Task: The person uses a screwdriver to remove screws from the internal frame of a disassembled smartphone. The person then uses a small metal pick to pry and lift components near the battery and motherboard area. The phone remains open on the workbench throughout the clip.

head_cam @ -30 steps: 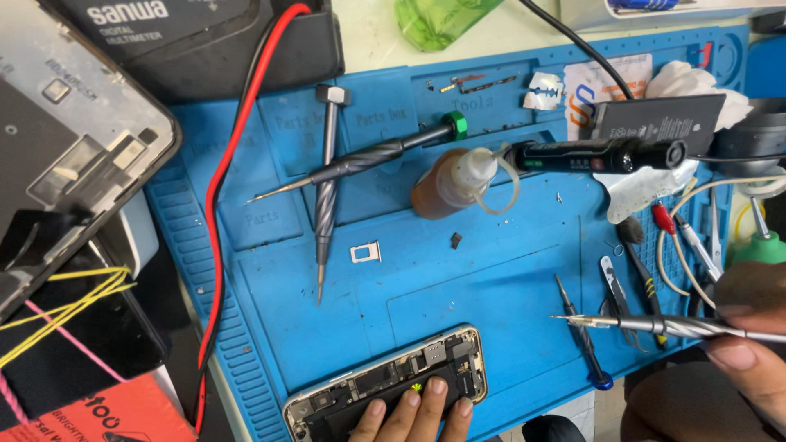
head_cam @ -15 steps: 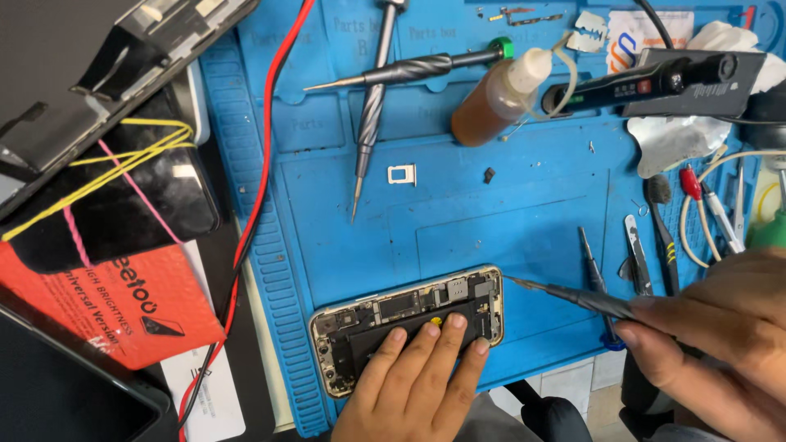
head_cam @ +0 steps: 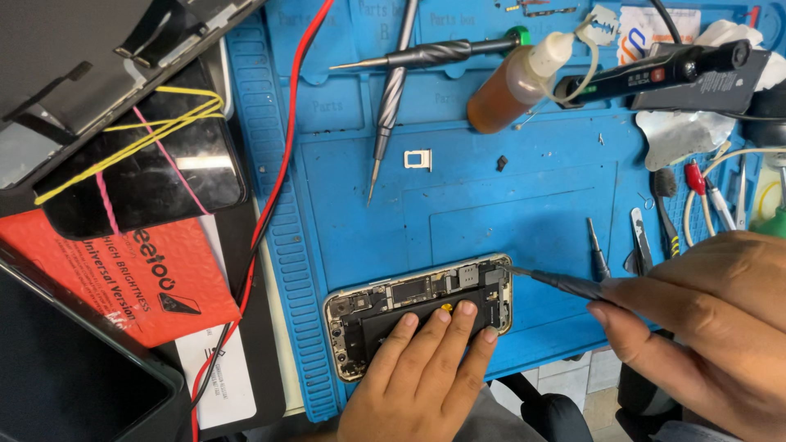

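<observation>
An opened phone (head_cam: 372, 307) with its circuit board bare lies on the blue work mat (head_cam: 524, 213), near the mat's front edge. My left hand (head_cam: 426, 372) lies flat on the phone's lower half, fingers spread over the black battery. My right hand (head_cam: 708, 327) holds a thin dark screwdriver (head_cam: 565, 283) whose tip touches the phone's upper right corner.
Two grey screwdrivers (head_cam: 393, 90), an amber bottle (head_cam: 512, 90), a small card tray (head_cam: 417, 160) and a black pen-like tool (head_cam: 655, 69) lie at the mat's far side. Tweezers and small tools (head_cam: 643, 245) sit at right. A red cable (head_cam: 270, 188), a banded phone (head_cam: 143, 164) and a red packet (head_cam: 123, 270) are at left.
The view has shifted so the phone sits higher in frame. My left hand has settled flat on the phone. My right hand brought the screwdriver tip left onto the phone's corner.
</observation>
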